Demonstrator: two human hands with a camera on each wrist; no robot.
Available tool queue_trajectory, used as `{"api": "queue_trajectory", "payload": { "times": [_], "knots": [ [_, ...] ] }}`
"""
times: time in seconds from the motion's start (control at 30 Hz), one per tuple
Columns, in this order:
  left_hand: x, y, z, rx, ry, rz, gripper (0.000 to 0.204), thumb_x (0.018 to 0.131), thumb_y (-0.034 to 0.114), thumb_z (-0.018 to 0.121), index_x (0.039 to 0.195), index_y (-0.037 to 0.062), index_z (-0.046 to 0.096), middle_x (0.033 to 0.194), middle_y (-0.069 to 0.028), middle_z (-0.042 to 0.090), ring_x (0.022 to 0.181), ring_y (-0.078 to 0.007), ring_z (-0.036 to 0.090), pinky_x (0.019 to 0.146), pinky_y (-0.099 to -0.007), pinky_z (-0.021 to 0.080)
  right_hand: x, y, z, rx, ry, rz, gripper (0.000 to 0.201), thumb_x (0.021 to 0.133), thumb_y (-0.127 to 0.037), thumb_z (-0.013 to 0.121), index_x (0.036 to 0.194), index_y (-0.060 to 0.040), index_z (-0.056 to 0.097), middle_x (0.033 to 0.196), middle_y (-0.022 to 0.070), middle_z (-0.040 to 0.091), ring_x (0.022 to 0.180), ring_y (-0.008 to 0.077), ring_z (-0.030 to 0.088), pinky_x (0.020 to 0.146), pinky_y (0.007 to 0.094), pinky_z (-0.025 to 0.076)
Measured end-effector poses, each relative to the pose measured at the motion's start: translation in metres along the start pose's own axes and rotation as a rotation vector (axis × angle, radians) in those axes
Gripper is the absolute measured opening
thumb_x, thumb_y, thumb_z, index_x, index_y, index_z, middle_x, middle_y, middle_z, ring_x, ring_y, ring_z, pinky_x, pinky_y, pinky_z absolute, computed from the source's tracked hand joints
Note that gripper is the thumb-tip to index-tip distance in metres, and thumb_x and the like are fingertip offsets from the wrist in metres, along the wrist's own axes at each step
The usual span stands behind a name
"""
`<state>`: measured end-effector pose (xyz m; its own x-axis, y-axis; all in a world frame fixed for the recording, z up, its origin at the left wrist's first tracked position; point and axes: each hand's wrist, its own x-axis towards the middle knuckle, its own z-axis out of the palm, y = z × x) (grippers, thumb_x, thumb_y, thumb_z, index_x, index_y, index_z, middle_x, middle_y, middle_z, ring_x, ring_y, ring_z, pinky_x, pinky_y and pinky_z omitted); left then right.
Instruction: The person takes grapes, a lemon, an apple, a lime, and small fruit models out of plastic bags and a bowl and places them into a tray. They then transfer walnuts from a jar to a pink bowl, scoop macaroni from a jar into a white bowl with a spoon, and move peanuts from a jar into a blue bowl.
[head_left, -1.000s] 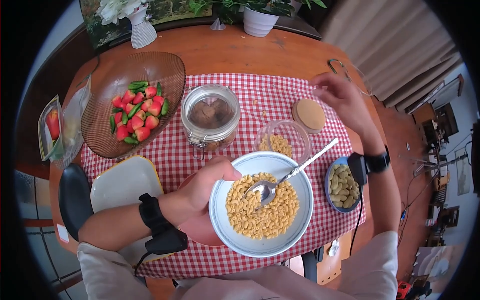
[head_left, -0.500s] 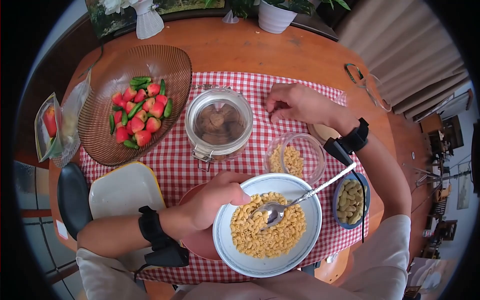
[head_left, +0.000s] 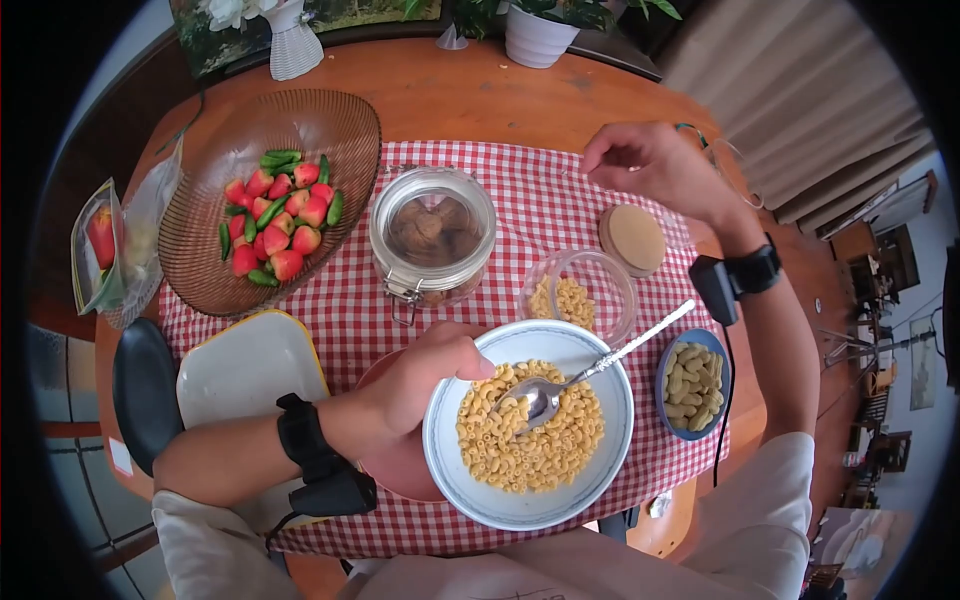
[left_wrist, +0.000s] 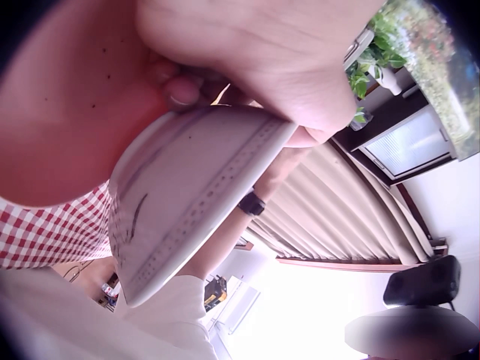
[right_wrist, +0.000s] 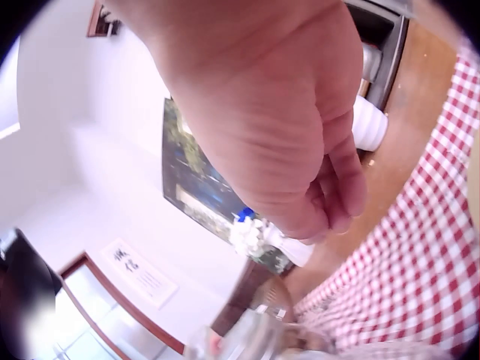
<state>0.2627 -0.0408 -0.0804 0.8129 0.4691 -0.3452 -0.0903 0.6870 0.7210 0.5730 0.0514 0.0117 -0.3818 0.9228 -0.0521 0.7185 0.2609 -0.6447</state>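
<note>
My left hand (head_left: 425,378) grips the left rim of a white bowl (head_left: 446,440), thumb over the edge and fingers underneath. Elbow macaroni (head_left: 530,455) fills the bowl's bottom, and a metal spoon (head_left: 640,340) leans in it, handle toward the right. In the left wrist view the patterned outside of the bowl (left_wrist: 180,180) shows, tilted. My right hand (head_left: 655,172) hovers at the cloth's far right, beyond a round wood-coloured lid (head_left: 634,240). Its fingers (right_wrist: 346,180) curl toward the thumb; I cannot tell whether they hold something small. Nearby, a clear tub (head_left: 622,300) contains more macaroni.
A glass clamp jar (head_left: 432,275) of brown nuts stands mid-cloth. A ribbed brown bowl (head_left: 190,250) of red fruit and green peppers is far left, with a white tray (head_left: 250,365) nearer. A pink plate (head_left: 400,470) lies under the held bowl; a blue dish (head_left: 664,390) holds peanuts.
My right hand moved left over the cloth beside the jar, then back right past the lid. Small bits seen there earlier no longer show. My left hand still holds the bowl.
</note>
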Motion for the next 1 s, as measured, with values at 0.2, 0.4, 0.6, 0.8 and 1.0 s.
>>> {"api": "queue_trajectory", "payload": {
  "times": [0.2, 0.4, 0.6, 0.8, 1.0],
  "knots": [
    [0.007, -0.016, -0.012, -0.114, 0.027, -0.057, 0.040, 0.087, 0.029, 0.056, 0.092, -0.0069, 0.071, 0.088, -0.0142, 0.073, 0.076, -0.0164, 0.068, 0.073, -0.0276, 0.051, -0.040, -0.047, -0.007, 0.065, -0.095, -0.107, 0.014, 0.092, -0.004, 0.073, 0.105, -0.0020, 0.072, 0.096, 0.0029, 0.073, 0.087, 0.0120, 0.069, 0.080, 0.0270, 0.057],
    [0.011, -0.025, -0.020, -0.188, 0.004, -0.085, 0.046, 0.088, 0.031, 0.055, 0.107, -0.0087, 0.069, 0.101, -0.0198, 0.074, 0.086, -0.0205, 0.072, 0.080, -0.0306, 0.055, -0.094, -0.077, 0.011, -0.315, 0.384, -0.001, 0.025, 0.096, -0.025, 0.071, 0.104, -0.0012, 0.072, 0.098, 0.0115, 0.073, 0.085, 0.0247, 0.069, 0.074, 0.0374, 0.054],
    [-0.001, -0.005, 0.002, -0.374, -0.144, -0.166, 0.070, 0.090, 0.033, 0.049, 0.144, -0.0123, 0.046, 0.135, -0.0281, 0.061, 0.120, -0.0310, 0.065, 0.108, -0.0395, 0.049, -0.123, -0.071, 0.043, 0.053, 0.584, 0.349, 0.031, 0.099, -0.030, 0.069, 0.106, 0.0003, 0.072, 0.078, 0.0098, 0.067, 0.069, 0.0179, 0.062, 0.066, 0.0332, 0.049],
    [0.003, -0.009, -0.004, -0.317, -0.128, -0.122, 0.069, 0.090, 0.033, 0.049, 0.142, -0.0120, 0.048, 0.135, -0.0276, 0.062, 0.119, -0.0311, 0.066, 0.107, -0.0397, 0.049, -0.124, -0.072, 0.069, 0.868, 0.601, -0.023, 0.025, 0.101, -0.022, 0.066, 0.117, -0.0019, 0.068, 0.087, 0.0021, 0.067, 0.068, 0.0067, 0.058, 0.062, 0.0212, 0.048],
    [0.005, -0.009, -0.006, -0.272, -0.084, -0.113, 0.063, 0.090, 0.032, 0.050, 0.135, -0.0123, 0.055, 0.127, -0.0260, 0.067, 0.111, -0.0289, 0.069, 0.103, -0.0385, 0.052, -0.136, -0.073, 0.094, 0.677, 0.397, 0.063, 0.037, 0.105, -0.033, 0.060, 0.095, 0.0006, 0.073, 0.073, 0.0001, 0.061, 0.061, 0.0047, 0.048, 0.054, 0.0204, 0.036]
  ]
}}
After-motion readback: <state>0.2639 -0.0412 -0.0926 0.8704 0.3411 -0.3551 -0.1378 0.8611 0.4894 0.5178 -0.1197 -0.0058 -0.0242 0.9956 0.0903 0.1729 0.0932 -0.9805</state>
